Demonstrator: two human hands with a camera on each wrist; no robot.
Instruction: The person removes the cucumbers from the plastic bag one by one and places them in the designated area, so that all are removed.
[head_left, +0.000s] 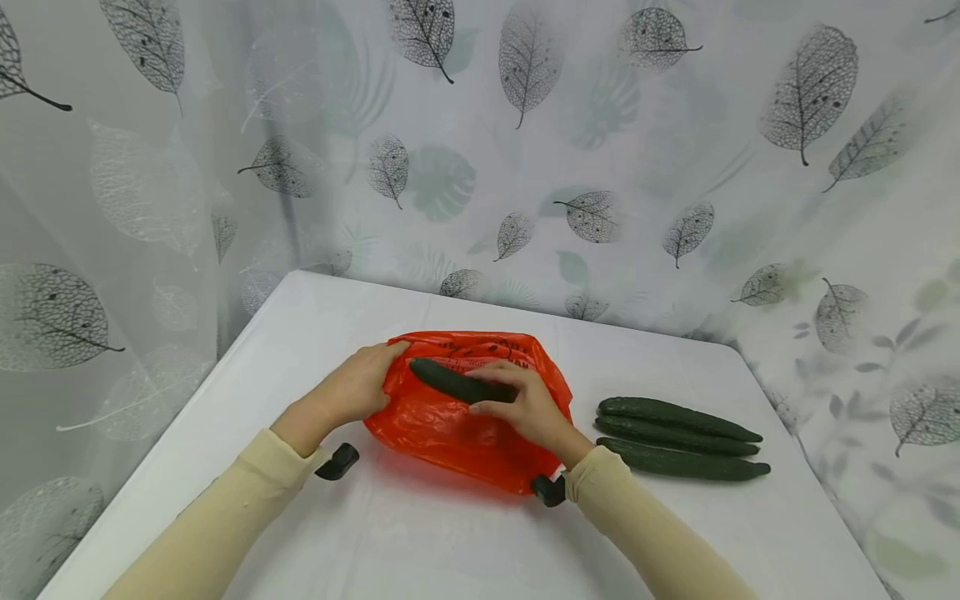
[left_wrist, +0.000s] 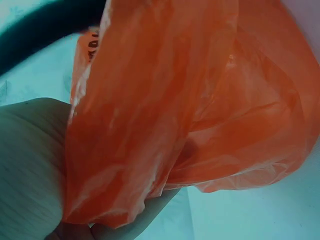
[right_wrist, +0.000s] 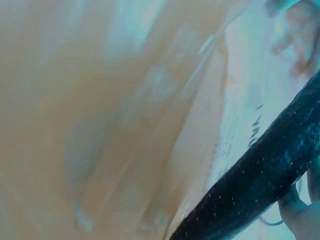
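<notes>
A red plastic bag (head_left: 450,437) with dark print lies on the white table, its mouth spread apart. At its upper left edge my left hand (head_left: 363,383) grips the plastic; in the left wrist view a fold of the bag (left_wrist: 135,115) covers most of those fingers. Over the bag, my right hand (head_left: 528,404) holds a dark green cucumber (head_left: 442,379) between thumb and fingers, its free end pointing toward the left hand. The right wrist view shows the cucumber (right_wrist: 255,175) close up beside the pale-looking bag wall (right_wrist: 115,125).
Three more cucumbers (head_left: 678,442) lie side by side on the table (head_left: 420,550), right of the bag. A leaf-patterned curtain (head_left: 480,167) hangs behind and around the table. Small black wrist devices (head_left: 337,461) sit at both cuffs.
</notes>
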